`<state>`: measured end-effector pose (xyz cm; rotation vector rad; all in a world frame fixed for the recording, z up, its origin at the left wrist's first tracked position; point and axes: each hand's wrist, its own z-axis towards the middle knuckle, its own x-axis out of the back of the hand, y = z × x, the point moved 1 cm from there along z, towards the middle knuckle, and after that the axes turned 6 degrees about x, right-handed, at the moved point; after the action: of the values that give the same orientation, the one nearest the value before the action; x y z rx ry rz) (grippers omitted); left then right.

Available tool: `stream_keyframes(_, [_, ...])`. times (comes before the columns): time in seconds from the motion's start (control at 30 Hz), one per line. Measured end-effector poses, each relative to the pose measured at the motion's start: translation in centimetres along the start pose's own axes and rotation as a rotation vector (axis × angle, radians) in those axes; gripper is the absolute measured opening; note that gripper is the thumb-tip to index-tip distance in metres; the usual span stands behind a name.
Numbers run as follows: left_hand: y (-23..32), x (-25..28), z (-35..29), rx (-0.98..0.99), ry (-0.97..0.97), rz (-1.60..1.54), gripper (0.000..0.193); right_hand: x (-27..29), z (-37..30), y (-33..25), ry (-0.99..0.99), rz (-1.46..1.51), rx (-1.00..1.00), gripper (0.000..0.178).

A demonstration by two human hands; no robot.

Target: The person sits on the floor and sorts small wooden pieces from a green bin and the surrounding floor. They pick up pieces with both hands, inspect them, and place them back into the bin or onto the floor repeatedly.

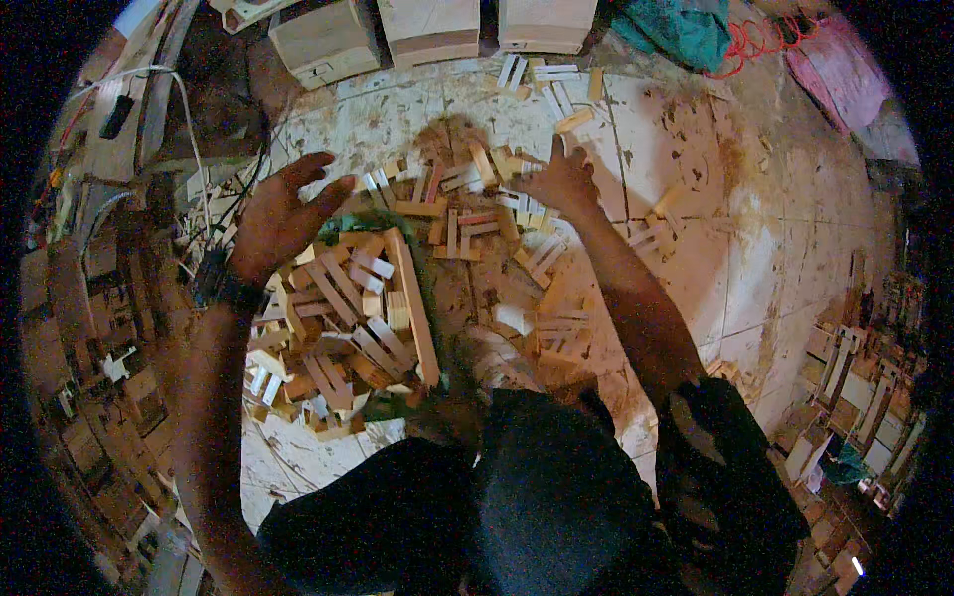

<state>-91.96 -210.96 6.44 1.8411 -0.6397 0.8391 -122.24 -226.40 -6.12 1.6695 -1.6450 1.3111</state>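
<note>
Nearest is a heap of wooden pieces (341,283), with a long plank (412,308) along its right edge; the pieces lean across one another, so lifting from the top, by the long sides, should disturb it least. The left hand (283,217) hangs at the heap's far side, thumb and fingers apart, with nothing seen in it. Further out, small slatted blocks (452,233) lie scattered on the floor (775,263), and the right hand (561,186) is over them, fingers spread; whether it touches one I cannot tell. A low, narrow pinch would suit that crowding. Just past it lies a yellowish block (574,121); farthest, wooden boxes (432,35) stand in a row
</note>
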Motion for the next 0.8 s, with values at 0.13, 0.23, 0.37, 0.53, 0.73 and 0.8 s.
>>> stream_keyframes(0.13, [-4.5, -6.4, 9.3, -0.111, -0.240, 0.425, 0.074, -5.6, 0.3, -0.4, 0.185, -0.259, 0.160, 0.117])
stream_keyframes(0.23, [-8.1, -11.2, 13.2, 0.045, -0.579, 0.512, 0.095, -8.4, 0.6, -1.6, 0.348, -0.101, 0.182, 0.102])
stream_keyframes(0.37, [-10.9, -15.5, 14.1, -0.018, -0.550, 0.501, 0.091, -10.0, 1.5, -1.0, 0.499, -0.187, 0.115, 0.078])
stream_keyframes(0.53, [-13.1, -16.7, 14.4, -0.082, -0.467, 0.469, 0.088, -9.9, 1.6, 2.3, 0.368, -0.152, 0.309, 0.067])
stream_keyframes(0.73, [-12.5, -14.1, 15.1, -0.173, -0.559, 0.370, 0.052, -5.9, -0.8, 2.6, 0.393, 0.055, 0.264, 0.059])
stream_keyframes(0.8, [-11.1, -12.0, 14.8, -0.176, -0.454, 0.482, 0.050, -3.5, -1.4, 2.7, 0.404, 0.060, 0.304, 0.054])
